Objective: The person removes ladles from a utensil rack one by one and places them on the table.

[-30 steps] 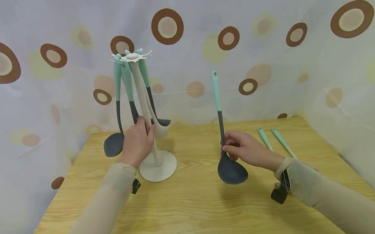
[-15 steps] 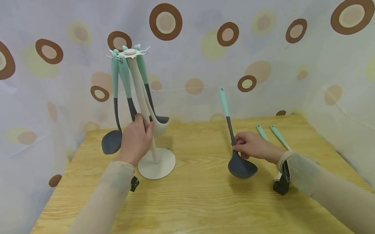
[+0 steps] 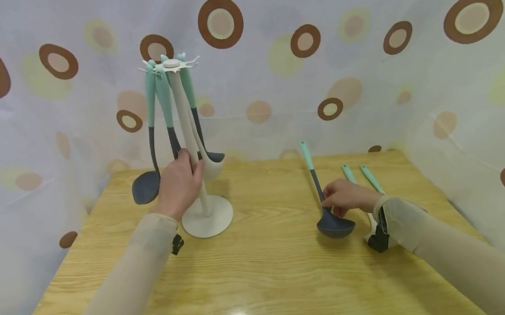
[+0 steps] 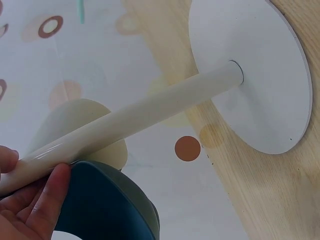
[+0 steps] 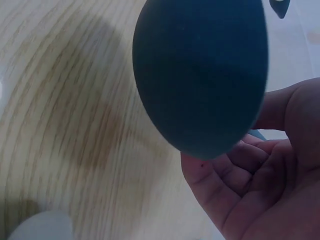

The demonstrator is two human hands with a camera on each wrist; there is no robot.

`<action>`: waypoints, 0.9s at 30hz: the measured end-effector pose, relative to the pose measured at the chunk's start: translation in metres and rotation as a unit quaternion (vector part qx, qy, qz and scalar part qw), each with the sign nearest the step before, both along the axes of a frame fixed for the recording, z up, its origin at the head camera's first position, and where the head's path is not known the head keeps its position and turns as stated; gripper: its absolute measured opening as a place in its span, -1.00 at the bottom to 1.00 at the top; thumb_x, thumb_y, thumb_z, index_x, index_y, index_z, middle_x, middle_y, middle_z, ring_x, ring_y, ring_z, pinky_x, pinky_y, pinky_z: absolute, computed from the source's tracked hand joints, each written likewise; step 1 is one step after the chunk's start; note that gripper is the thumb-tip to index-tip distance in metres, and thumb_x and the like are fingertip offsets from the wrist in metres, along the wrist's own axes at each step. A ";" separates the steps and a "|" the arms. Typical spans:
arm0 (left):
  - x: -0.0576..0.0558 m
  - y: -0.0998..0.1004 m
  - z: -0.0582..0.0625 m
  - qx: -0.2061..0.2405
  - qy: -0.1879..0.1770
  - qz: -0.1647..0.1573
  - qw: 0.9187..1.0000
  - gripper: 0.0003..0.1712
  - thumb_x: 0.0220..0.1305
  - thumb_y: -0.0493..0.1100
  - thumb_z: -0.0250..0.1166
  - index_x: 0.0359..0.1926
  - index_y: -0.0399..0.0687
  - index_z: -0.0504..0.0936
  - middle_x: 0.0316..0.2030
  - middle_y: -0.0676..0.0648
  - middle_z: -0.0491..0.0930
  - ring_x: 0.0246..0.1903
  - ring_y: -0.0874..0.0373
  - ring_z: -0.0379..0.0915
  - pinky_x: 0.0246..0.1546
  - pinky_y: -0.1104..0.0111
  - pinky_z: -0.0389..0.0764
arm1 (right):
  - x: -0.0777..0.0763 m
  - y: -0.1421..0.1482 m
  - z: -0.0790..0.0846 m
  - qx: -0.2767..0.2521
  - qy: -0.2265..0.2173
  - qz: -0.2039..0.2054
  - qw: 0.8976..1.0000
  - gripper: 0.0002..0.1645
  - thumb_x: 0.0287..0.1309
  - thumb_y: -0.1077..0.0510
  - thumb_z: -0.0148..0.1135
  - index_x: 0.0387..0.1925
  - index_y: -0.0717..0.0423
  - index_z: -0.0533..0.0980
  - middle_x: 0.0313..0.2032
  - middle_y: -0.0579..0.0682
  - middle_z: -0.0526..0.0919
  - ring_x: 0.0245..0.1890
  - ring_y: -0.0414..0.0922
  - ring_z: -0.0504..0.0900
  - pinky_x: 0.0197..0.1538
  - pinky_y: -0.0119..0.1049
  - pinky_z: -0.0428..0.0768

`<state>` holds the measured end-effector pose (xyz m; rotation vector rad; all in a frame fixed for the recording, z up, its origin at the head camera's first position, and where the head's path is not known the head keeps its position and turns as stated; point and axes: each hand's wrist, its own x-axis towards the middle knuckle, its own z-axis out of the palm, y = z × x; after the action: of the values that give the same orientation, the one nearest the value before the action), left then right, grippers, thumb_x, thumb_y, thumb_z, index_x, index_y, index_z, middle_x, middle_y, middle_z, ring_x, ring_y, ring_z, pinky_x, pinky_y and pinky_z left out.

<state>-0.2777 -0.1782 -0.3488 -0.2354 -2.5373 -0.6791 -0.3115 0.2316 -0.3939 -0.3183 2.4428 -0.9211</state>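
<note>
My left hand (image 3: 178, 181) grips the post (image 4: 150, 110) of a white utensil stand (image 3: 209, 225). Several utensils with mint handles hang from its top hooks, among them a dark ladle-like one (image 3: 146, 188) on the left and a white ladle (image 3: 213, 168) beside the post. On the right, the thumb and fingers of my right hand (image 3: 348, 196) pinch a dark grey ladle (image 3: 336, 225) low on its shaft, just above the bowl. Its mint handle tilts up and back to the left, and the bowl hangs low over the table. In the right wrist view the ladle's bowl (image 5: 205, 75) partly covers the fingers.
Two more mint-handled utensils lie on the wooden table (image 3: 266, 280) at the right: one handle (image 3: 349, 173) close behind my right hand, another (image 3: 370, 178) farther right. My right wrist hides part of them. A patterned curtain (image 3: 253, 84) surrounds the table's back and sides.
My right hand has carried the ladle right and down toward the table, and its handle now leans farther back and left. My left hand keeps hold of the post.
</note>
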 end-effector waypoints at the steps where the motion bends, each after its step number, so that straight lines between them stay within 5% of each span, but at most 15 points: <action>1: 0.000 0.000 0.001 0.001 -0.001 -0.001 1.000 -0.66 0.52 -0.02 0.09 -0.18 -0.26 0.41 -0.55 -0.16 0.47 -0.59 -0.05 0.51 -0.54 0.16 0.54 | 0.000 0.001 -0.001 0.004 -0.004 0.001 1.000 -0.82 0.39 0.20 0.12 -0.25 0.27 0.53 -0.50 0.05 0.65 -0.54 -0.14 0.65 -0.31 -0.18 0.68; 15: 0.001 0.001 0.002 0.002 -0.003 -0.007 1.000 -0.66 0.53 -0.02 0.07 -0.17 -0.28 0.41 -0.54 -0.16 0.46 -0.59 -0.06 0.50 -0.53 0.13 0.54 | 0.016 0.015 -0.007 0.032 -0.047 -0.016 0.998 -0.82 0.33 0.21 0.13 -0.32 0.27 0.56 -0.52 0.00 0.62 -0.59 -0.18 0.62 -0.41 -0.26 0.66; 27: 0.001 0.000 0.001 0.005 0.000 -0.008 1.000 -0.64 0.53 0.00 0.06 -0.21 -0.26 0.40 -0.55 -0.14 0.44 -0.60 -0.05 0.48 -0.55 0.14 0.53 | 0.014 0.022 -0.020 0.052 -0.044 -0.022 0.997 -0.84 0.26 0.22 0.17 -0.35 0.25 0.58 -0.56 -0.02 0.62 -0.60 -0.21 0.61 -0.46 -0.29 0.66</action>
<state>-0.2762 -0.1784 -0.3478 -0.2520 -2.5332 -0.6975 -0.2976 0.2534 -0.4136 -0.1845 2.4145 -0.8044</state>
